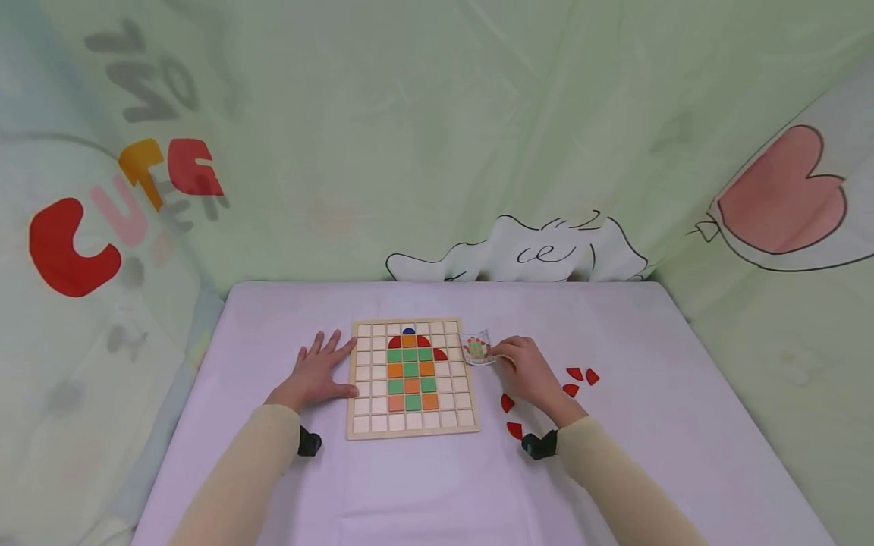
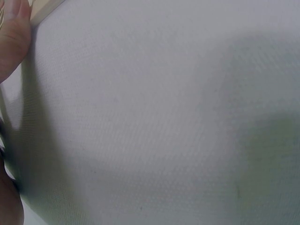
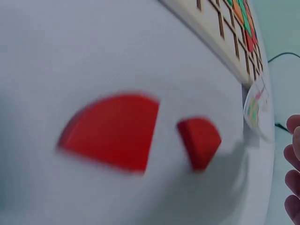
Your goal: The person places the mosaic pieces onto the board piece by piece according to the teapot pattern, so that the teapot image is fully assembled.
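A square wooden grid board [image 1: 416, 426] lies on the table, its cells partly filled with orange and green square tiles, red quarter-circle tiles [image 1: 423, 341] and a blue piece [image 1: 409, 331]. My left hand [image 1: 314, 381] rests flat beside it, fingers spread, fingertips and thumb at its left edge. A small printed card [image 1: 476, 349] with a coloured pattern lies at the board's upper right edge. My right hand [image 1: 529, 371] pinches the card's right side between thumb and forefinger. Only part of my left hand [image 2: 14, 40] shows in the left wrist view.
Loose red quarter-circle tiles lie on the table near my right forearm, including one [image 1: 507, 403] and another [image 1: 592, 376]; two appear blurred [image 3: 115, 131] in the right wrist view. A printed cloth [image 1: 437, 152] hangs behind the pale table [image 1: 437, 500].
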The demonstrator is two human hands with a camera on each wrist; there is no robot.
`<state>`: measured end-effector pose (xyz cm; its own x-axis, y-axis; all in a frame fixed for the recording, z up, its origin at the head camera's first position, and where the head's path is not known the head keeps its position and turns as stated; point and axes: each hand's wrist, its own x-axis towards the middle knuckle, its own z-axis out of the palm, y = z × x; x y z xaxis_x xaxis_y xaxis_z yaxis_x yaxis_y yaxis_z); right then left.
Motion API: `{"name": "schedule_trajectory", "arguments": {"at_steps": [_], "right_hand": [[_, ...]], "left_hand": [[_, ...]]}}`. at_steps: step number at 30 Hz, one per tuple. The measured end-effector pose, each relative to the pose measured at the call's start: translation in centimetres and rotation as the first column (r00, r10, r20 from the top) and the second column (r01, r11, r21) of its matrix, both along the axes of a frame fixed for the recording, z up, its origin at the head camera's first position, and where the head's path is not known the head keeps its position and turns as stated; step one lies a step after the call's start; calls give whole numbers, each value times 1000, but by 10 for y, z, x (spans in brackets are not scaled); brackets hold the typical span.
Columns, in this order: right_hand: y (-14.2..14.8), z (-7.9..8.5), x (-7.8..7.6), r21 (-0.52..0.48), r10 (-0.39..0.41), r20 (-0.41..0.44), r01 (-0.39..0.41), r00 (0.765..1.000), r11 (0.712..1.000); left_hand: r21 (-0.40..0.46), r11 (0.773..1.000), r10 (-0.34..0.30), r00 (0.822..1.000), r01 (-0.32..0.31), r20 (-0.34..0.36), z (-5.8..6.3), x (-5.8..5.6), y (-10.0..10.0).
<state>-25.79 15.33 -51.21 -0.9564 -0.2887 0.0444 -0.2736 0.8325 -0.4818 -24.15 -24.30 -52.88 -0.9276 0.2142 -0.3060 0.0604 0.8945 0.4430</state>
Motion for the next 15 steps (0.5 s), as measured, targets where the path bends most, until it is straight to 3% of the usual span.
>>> {"name": "schedule_trajectory", "arguments": {"at_steps": [8, 15], "right_hand": [[41, -2, 16, 25, -43, -5, 43, 999, 999], [59, -4, 27, 29, -60, 7, 60, 998, 998]], "left_hand": [[-2, 1000, 2, 1000, -2, 23, 3, 1, 2], [-6, 1000, -2, 1000, 2, 22, 2, -1, 2]]}}
